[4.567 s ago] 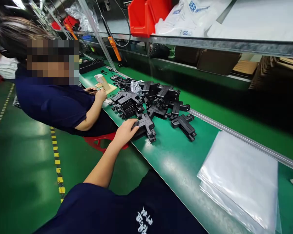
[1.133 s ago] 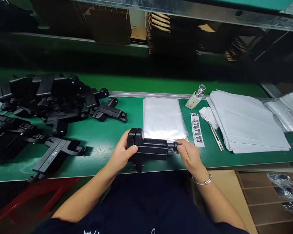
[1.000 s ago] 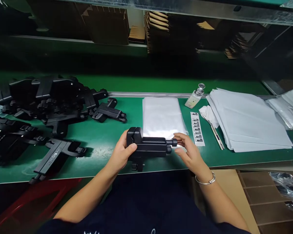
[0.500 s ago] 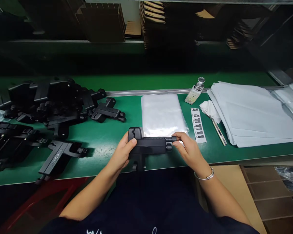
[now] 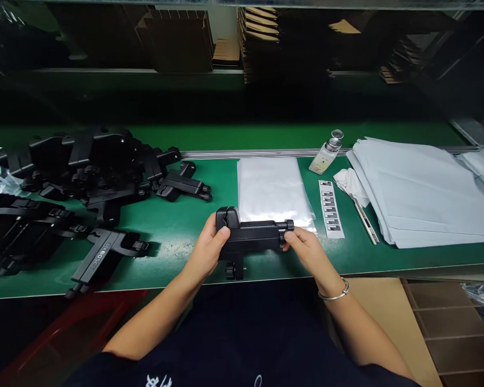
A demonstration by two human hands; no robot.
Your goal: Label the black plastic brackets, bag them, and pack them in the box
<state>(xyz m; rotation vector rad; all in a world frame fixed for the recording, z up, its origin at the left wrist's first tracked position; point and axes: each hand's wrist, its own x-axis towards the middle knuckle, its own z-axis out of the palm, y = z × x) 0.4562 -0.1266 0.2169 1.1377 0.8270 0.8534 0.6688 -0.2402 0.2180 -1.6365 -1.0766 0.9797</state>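
A black plastic clamp-like holder (image 5: pixel 256 236) is held level above the front of the green bench. My left hand (image 5: pixel 210 247) wraps its left end, the thumb lying on top near a raised, notched block. At the other end, my right hand (image 5: pixel 306 250) pinches the lower of two short knobs between thumb and fingers. Just behind the holder lies a stack of clear plastic sleeves (image 5: pixel 270 188). A similar black holder with pale lettering (image 5: pixel 99 258) rests to the left, near the bench edge.
Many black holders (image 5: pixel 80 161) are piled at the left, with another black holder (image 5: pixel 183 185) beside them. To the right are a pump bottle (image 5: pixel 326 153), a label strip (image 5: pixel 331 209), a pen (image 5: pixel 365 220), a white cloth (image 5: pixel 350 185) and a stack of white sheets (image 5: pixel 435 193).
My right hand has shifted from the upper knob to the lower knob at the holder's right end. My left hand keeps its hold. The whole view has moved slightly.
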